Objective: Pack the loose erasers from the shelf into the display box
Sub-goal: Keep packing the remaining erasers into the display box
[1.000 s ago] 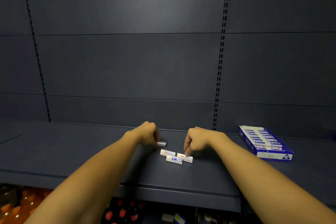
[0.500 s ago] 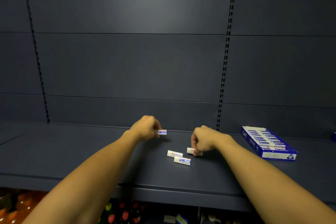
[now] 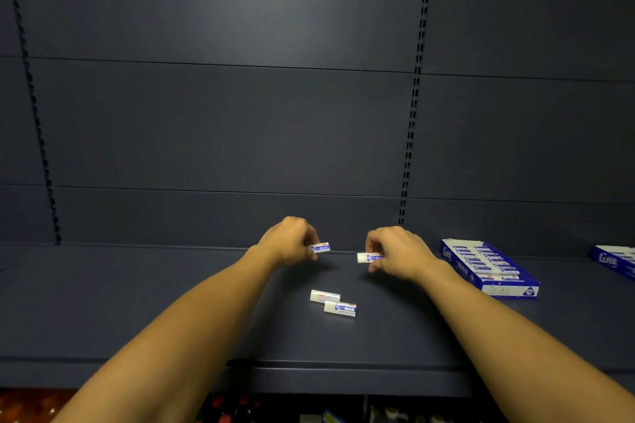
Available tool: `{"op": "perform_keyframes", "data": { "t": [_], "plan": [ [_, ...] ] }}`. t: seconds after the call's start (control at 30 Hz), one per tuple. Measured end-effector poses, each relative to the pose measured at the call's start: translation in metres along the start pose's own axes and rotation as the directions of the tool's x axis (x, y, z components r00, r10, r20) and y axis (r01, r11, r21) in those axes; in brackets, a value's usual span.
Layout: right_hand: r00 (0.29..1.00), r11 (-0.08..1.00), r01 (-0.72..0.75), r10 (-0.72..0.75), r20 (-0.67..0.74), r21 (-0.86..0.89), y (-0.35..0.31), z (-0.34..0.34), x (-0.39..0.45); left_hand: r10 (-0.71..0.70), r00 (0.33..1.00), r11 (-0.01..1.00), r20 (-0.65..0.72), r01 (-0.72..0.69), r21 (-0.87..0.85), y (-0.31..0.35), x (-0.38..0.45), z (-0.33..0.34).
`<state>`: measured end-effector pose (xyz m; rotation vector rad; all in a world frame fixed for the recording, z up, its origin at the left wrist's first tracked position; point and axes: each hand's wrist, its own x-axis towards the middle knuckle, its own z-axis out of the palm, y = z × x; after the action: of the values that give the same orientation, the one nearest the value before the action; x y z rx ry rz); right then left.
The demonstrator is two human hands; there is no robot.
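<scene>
Dark grey metal shelf point(image 3: 171, 302) carries two white rectangular erasers with blue-and-red paper sleeves point(image 3: 332, 302), touching, left of the blue cardboard display box point(image 3: 489, 268). Above them, left hand point(image 3: 288, 244) pinches a third eraser point(image 3: 320, 247); right hand point(image 3: 398, 252), nearer the box, pinches a fourth eraser point(image 3: 368, 257).

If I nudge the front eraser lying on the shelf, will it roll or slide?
The front eraser looks like a flat-sided block, so it probably slides rather than rolls. It seems light: each hand pinches a similar one easily. It may bump the eraser behind it.
</scene>
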<state>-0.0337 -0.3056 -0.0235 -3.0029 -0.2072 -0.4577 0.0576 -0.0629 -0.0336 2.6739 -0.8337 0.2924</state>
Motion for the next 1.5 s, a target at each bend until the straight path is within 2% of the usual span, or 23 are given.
{"op": "perform_keyframes", "data": {
  "t": [0.47,0.9,1.1,1.37,1.5],
  "plan": [
    [0.975,0.978,-0.207,0.203,-0.086,-0.034,0.023,0.004,-0.044,0.110,0.993,0.993,-0.035,-0.109,0.038,0.038,0.017,0.026],
    [0.885,0.890,-0.453,0.442,-0.147,-0.052,0.078,-0.028,-0.092,0.174,0.984,0.985,-0.037,-0.174,0.019,0.108,0.033,0.046],
    [0.892,0.898,-0.438,0.430,-0.142,-0.033,0.125,-0.043,-0.117,0.108,0.992,0.994,-0.064,-0.107,0.022,0.159,0.036,0.053],
    [0.915,0.926,-0.377,0.371,-0.155,-0.009,0.192,-0.039,-0.155,-0.003,0.994,1.000,-0.110,0.000,-0.027,0.220,0.036,0.095],
    [0.916,0.929,-0.369,0.367,-0.165,0.018,0.220,-0.040,-0.166,-0.007,0.992,1.000,-0.127,0.008,0.002,0.242,0.041,0.103]
  ]
}}
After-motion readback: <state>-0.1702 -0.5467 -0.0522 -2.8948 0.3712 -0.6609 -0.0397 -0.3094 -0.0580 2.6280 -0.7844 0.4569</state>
